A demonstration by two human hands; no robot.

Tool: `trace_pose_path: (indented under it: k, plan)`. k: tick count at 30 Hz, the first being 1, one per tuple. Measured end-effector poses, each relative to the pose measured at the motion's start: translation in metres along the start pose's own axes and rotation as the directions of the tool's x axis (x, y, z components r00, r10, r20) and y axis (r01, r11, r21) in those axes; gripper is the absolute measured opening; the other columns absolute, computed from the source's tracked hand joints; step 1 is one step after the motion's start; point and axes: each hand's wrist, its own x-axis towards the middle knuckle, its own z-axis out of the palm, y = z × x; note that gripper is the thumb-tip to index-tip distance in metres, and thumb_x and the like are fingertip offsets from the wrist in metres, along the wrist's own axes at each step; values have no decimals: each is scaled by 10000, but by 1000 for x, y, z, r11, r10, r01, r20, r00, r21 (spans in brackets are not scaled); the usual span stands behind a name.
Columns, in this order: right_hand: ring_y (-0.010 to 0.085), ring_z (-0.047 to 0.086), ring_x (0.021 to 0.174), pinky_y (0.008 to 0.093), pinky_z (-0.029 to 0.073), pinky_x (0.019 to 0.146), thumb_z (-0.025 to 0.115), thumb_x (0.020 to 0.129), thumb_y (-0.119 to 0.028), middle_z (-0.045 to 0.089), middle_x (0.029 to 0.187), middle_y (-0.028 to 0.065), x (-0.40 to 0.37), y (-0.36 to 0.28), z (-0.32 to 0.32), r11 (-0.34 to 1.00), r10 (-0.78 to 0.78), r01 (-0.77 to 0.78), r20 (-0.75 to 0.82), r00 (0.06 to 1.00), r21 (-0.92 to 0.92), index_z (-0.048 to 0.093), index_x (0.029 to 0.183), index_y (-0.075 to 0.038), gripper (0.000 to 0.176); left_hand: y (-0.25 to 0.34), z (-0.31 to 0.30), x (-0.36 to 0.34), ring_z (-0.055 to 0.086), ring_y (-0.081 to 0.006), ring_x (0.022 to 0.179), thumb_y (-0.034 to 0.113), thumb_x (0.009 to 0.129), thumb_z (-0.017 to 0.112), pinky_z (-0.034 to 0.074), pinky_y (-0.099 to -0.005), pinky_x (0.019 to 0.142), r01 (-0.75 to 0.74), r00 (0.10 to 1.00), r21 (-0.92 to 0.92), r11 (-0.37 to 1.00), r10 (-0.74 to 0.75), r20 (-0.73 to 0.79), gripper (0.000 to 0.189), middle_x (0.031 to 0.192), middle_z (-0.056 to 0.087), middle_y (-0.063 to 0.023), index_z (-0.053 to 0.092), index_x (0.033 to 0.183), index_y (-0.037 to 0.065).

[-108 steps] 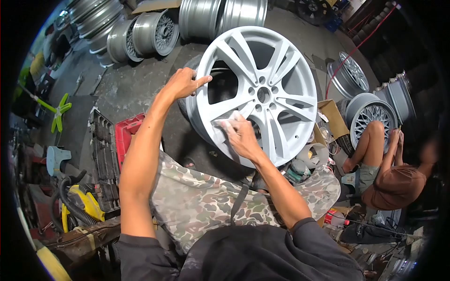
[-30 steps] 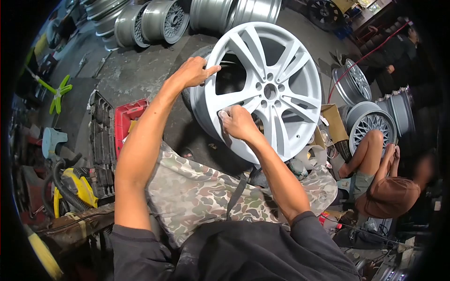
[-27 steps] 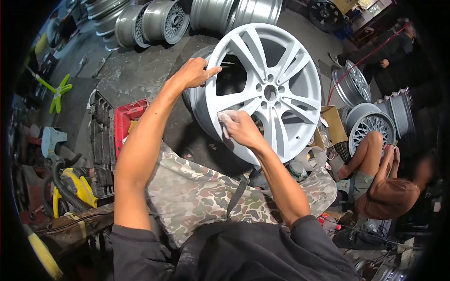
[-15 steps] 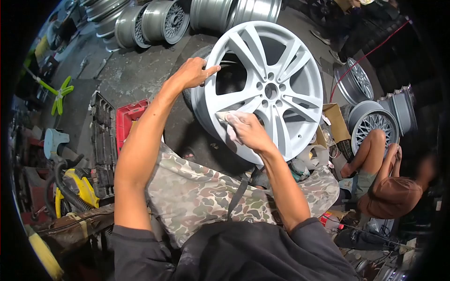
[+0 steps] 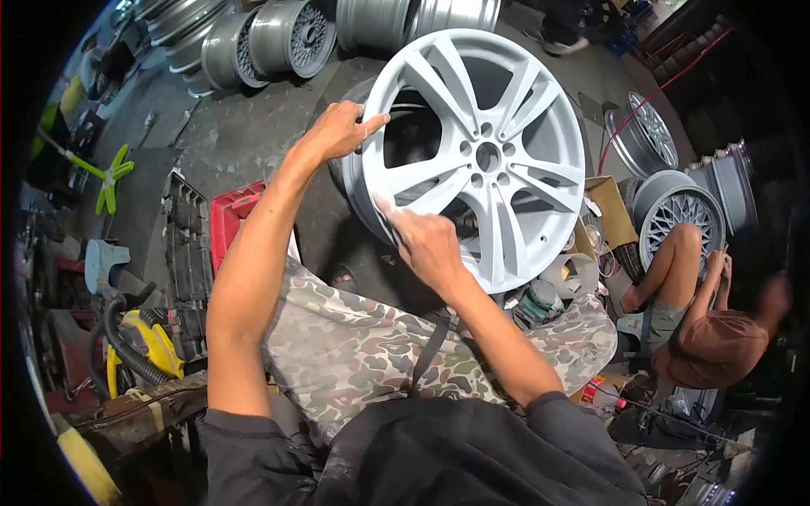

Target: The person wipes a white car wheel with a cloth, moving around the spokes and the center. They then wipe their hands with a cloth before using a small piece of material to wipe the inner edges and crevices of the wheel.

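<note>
A pale grey wheel rim (image 5: 490, 158) with paired spokes and bolt holes round its hub is tilted in front of me. My left hand (image 5: 339, 131) grips the upper left edge of the rim, thumb over the front lip and fingers behind it. At the lower left lip, my right hand (image 5: 426, 244) presses on the rim, its fingers together and dusted white. Whatever lies under those fingers is hidden. Camouflage cloth (image 5: 380, 346) covers my lap below the rim.
Bare metal rims (image 5: 308, 38) stand at the back. On the right are more rims (image 5: 682, 221), a cardboard box (image 5: 612, 207) and a seated person (image 5: 713, 346). A red crate (image 5: 232, 221), a yellow machine (image 5: 152, 341) and a light blue stool (image 5: 105, 257) are at left.
My right hand has slid left and slightly up along the rim's lip, and the light piece seen under its fingers is now hidden. My left hand keeps its hold. The view has shifted slightly.
</note>
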Motion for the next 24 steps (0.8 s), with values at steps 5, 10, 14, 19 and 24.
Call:
trace_pose_path:
  k: [5,10,14,19,24]
  plan:
    - [296,641,632,424,521,628,677,795,-6,627,808,106,11,20,-6,994,-104,105,-8,995,38,561,1470,-144,698,-6,3,-1,735,-323,684,488,966,683,545,-470,691,-20,1000,-86,996,19,-12,609,680,688,-232,727,871,-112]
    - [271,646,635,391,529,616,634,855,-48,640,818,73,25,29,-10,979,-175,182,89,981,-87,537,1503,-163,666,-7,3,4,687,-279,629,497,996,648,530,-455,653,-69,997,94,993,71,-20,607,673,674,-213,732,918,-99]
    - [271,651,635,401,532,615,652,838,-55,649,831,85,25,16,-2,983,-173,174,13,985,-60,533,1500,-124,676,-7,1,-1,707,-288,630,492,982,663,545,-446,664,-42,999,-46,998,42,-10,601,683,691,-213,739,887,-97]
    - [258,663,637,396,523,606,644,852,-69,673,846,87,10,12,-1,986,-160,160,4,987,-45,545,1471,-91,627,-2,-5,3,682,-216,644,492,990,664,532,-410,655,-5,998,4,1000,4,64,575,705,703,-164,755,948,-74]
    - [236,628,642,369,508,634,596,917,-121,619,775,51,70,28,-9,927,-300,323,140,943,-189,533,1485,-110,572,-6,-11,-3,646,-200,627,521,993,655,518,-386,653,6,999,-48,999,-4,45,591,693,690,-127,760,947,-58]
